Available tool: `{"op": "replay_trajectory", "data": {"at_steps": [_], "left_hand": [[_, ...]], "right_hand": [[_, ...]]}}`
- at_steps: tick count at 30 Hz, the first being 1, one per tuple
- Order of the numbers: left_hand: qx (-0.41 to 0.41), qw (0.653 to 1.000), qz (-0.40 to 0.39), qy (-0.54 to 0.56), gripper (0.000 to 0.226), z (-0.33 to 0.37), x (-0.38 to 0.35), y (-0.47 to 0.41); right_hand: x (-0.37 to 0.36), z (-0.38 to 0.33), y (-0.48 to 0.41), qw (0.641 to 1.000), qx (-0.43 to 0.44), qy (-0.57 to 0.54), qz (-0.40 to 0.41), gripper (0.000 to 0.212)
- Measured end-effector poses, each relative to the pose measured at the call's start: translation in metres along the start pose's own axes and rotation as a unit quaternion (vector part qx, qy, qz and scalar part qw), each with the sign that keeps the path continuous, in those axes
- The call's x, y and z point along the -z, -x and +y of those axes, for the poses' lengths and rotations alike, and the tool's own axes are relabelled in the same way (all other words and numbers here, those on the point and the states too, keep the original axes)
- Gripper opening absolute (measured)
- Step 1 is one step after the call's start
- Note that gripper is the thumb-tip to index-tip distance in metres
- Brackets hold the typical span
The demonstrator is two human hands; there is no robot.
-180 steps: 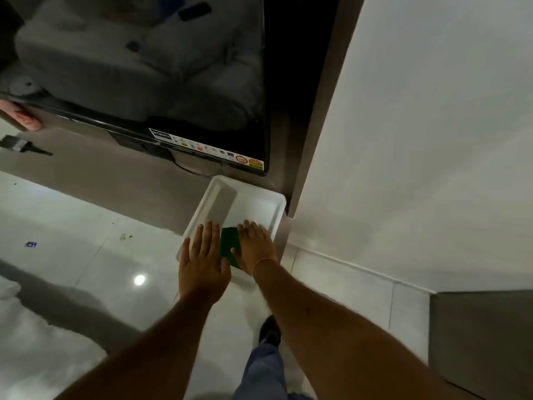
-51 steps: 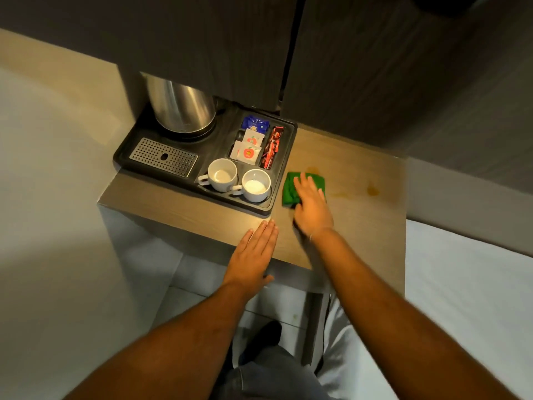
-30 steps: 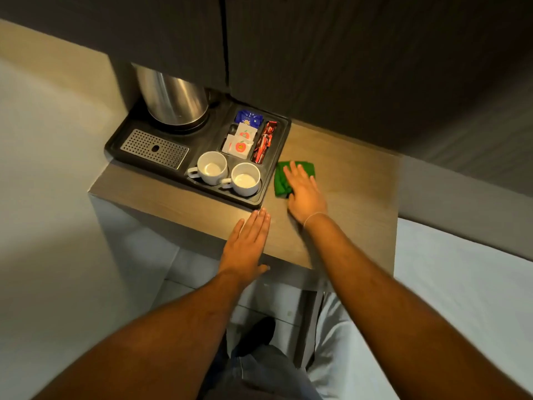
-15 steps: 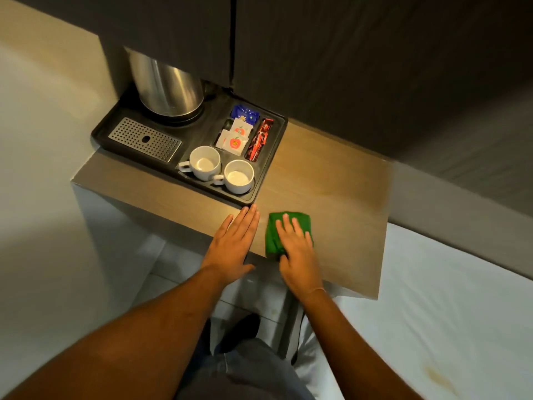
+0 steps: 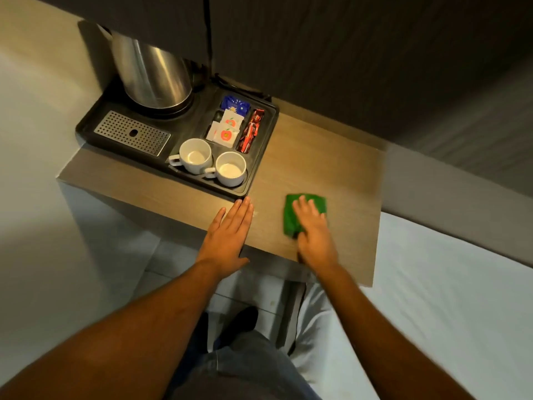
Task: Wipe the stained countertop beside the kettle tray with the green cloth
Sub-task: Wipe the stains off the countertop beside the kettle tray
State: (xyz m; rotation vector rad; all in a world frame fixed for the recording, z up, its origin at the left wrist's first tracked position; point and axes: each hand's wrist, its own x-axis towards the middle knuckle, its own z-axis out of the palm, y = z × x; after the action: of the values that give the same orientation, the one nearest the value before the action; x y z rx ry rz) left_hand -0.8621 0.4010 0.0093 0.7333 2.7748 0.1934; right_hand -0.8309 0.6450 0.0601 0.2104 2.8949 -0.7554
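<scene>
The folded green cloth (image 5: 290,217) lies on the wooden countertop (image 5: 326,168) to the right of the black kettle tray (image 5: 264,157). My right hand (image 5: 313,229) presses flat on the cloth, fingers spread over it, near the counter's front edge. My left hand (image 5: 229,232) rests flat and open on the front edge of the counter, just below the tray's near right corner. No stain shows on the bare wood around the cloth.
The tray holds a steel kettle (image 5: 150,70), a perforated drip grid (image 5: 132,132), two white cups (image 5: 213,163) and several sachets (image 5: 230,125). Dark cabinet panels (image 5: 317,39) rise behind. A white bed (image 5: 450,298) lies to the right, tiled floor below.
My right hand has slid the cloth from beside the tray toward the front edge, then a little to the right. My left hand has stayed flat on the edge.
</scene>
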Motion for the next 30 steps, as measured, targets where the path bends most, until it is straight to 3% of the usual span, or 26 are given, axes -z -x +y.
{"op": "replay_trajectory", "data": {"at_steps": [2, 4, 9, 13, 15, 19, 22, 25, 30], "left_hand": [[-0.007, 1.000, 0.001, 0.000, 0.154, -0.001, 0.001, 0.001], [-0.008, 1.000, -0.001, -0.006, 0.154, -0.001, 0.000, 0.001], [-0.011, 1.000, 0.002, -0.014, 0.153, -0.002, 0.000, 0.001], [-0.016, 1.000, 0.001, -0.002, 0.154, -0.002, 0.002, 0.002], [-0.019, 1.000, -0.007, 0.003, 0.154, -0.002, 0.004, 0.003], [-0.022, 1.000, -0.016, -0.008, 0.152, 0.000, 0.006, 0.003], [-0.018, 0.999, -0.024, -0.014, 0.152, -0.001, 0.008, 0.003], [-0.024, 0.999, -0.032, -0.016, 0.152, -0.002, 0.011, 0.003], [-0.025, 0.999, -0.026, -0.015, 0.152, -0.002, 0.011, 0.003]], "right_hand": [[-0.023, -0.006, 0.038, 0.991, 0.105, 0.031, -0.070, 0.089], [-0.015, 0.009, 0.042, 0.991, 0.108, 0.041, -0.073, 0.090], [0.056, 0.064, -0.032, 0.991, -0.115, 0.019, 0.073, 0.075], [0.083, 0.055, -0.126, 0.968, -0.228, 0.019, 0.107, 0.073], [0.075, 0.026, -0.162, 0.975, -0.199, 0.021, 0.101, 0.074], [0.034, -0.047, -0.202, 0.997, -0.054, 0.022, 0.041, 0.079], [0.020, -0.065, -0.214, 0.999, 0.010, 0.032, 0.009, 0.082], [0.040, -0.028, -0.206, 0.999, 0.004, 0.035, 0.010, 0.078], [0.098, 0.092, -0.147, 0.980, -0.175, 0.027, 0.096, 0.071]]}}
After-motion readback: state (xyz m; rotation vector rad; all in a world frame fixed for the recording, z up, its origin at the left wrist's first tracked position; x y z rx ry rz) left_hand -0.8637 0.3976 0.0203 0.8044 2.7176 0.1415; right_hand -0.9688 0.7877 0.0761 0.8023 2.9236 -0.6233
